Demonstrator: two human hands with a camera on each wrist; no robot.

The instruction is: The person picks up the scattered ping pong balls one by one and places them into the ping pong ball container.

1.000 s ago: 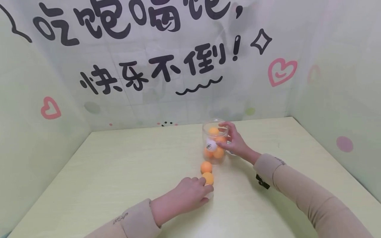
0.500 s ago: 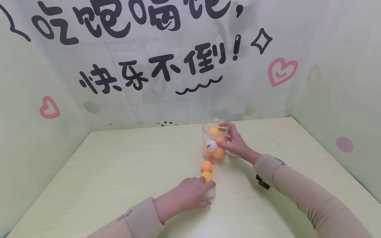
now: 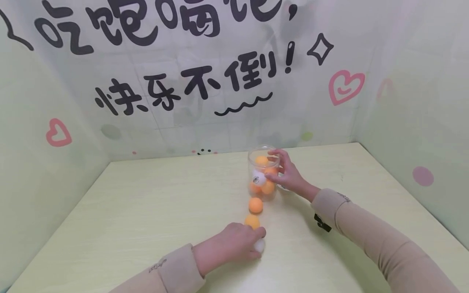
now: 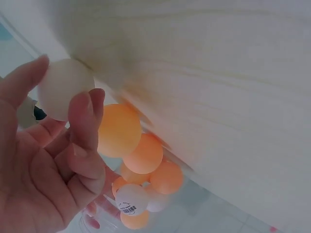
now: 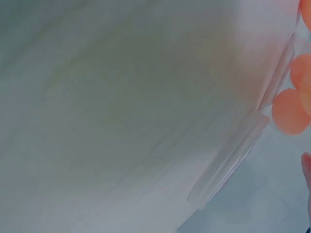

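Note:
My left hand [image 3: 236, 245] pinches a white ping-pong ball [image 4: 63, 87] between thumb and fingertips, low over the table. Just beyond it a yellow-orange ping-pong ball [image 3: 252, 221] sits on the table, and a deeper orange ball [image 3: 255, 205] lies behind that, in line toward the jar. With curled fingers my right hand [image 3: 292, 177] holds the right side of a clear plastic jar [image 3: 251, 166], which stands upright and open at the top. Inside the jar are several orange balls [image 3: 268, 187] and a white ball with a printed mark [image 3: 259, 178].
A clear flat lid [image 5: 228, 162] lies on the table beside the jar, mostly behind my right hand in the head view. The pale wooden table [image 3: 157, 203] meets a printed wall covering [image 3: 176, 138] at the back, with covered walls on both sides.
My left hand has come slightly nearer with the white ball, away from the jar. A gap has opened between the two orange balls on the table. The right hand and jar stay put.

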